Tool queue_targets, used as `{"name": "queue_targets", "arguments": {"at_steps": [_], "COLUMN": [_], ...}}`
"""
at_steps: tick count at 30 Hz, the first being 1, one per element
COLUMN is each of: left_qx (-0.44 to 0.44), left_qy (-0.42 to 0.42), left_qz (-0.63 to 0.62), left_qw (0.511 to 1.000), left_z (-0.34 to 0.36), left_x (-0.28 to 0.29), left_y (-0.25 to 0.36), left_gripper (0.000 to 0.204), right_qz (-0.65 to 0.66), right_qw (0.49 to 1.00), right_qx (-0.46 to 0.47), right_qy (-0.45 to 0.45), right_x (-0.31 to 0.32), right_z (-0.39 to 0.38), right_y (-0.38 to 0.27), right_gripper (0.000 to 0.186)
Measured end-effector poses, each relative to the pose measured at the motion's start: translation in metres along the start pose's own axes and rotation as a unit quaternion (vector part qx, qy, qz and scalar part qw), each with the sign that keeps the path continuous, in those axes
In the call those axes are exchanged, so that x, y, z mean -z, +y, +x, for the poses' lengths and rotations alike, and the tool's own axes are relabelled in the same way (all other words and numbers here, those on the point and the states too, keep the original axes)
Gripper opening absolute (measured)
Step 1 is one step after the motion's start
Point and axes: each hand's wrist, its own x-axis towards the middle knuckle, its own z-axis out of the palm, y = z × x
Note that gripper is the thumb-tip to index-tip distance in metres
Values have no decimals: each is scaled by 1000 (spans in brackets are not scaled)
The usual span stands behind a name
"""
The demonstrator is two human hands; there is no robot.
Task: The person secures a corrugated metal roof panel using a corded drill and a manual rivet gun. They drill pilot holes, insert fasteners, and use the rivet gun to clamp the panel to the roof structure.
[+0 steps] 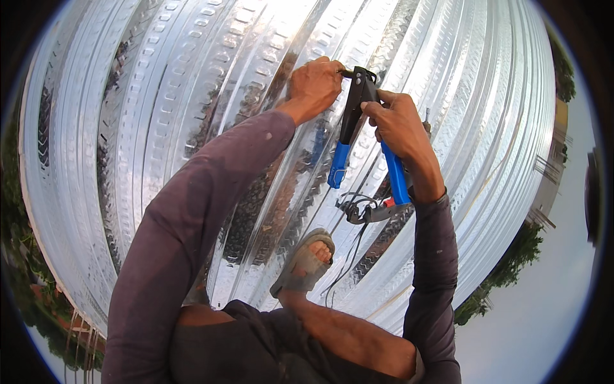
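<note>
Blue-handled riveter [354,109], black head up, held over ribbed sheets [173,131] of shiny metal. Its handles are spread apart, ends pointing down toward the wearer.

Left hand [316,86]: just left of the riveter's head, fingers pinched on the short stub there; exact piece too small to make out. Right hand [401,125]: on the riveter's right side, wrapped round its upper part, thumb against the black body.

Power tool [382,212], grey with a bit of red, lies on the sheets just below the riveter's right handle; black cord [348,272] trails from it, farther below the riveter. Thin metal bit [427,115] sticks up right of the riveter, past the right hand.

Sandal [300,269] with the wearer's foot in it: on the sheets below the riveter. Trees [511,262] well off to the riveter's lower right, past the sheets' edge.
</note>
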Motion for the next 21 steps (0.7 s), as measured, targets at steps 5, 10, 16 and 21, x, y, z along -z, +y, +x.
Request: {"name": "queue_targets", "arguments": {"at_steps": [5,10,16,21], "left_qx": [-15,-15,-5,-16], "left_qy": [16,12,7,11], "left_qz": [-4,-9,-24,-6], "left_qw": [1000,1000,1000,1000], "left_z": [0,-1,-1,-1], "left_x": [0,1,0,0], "left_y": [-4,-5,-5,-7], "left_gripper": [23,23,25,23], "right_qz": [-10,-1,15,18], "right_qw": [1000,1000,1000,1000], "right_qx": [-10,-10,-13,-21], "right_qy": [8,0,-14,-14], "right_x": [-1,1,7,5], "right_z": [0,4,6,4], "right_y": [-3,-3,-4,-8], "right_gripper": [32,32,31,32]}}
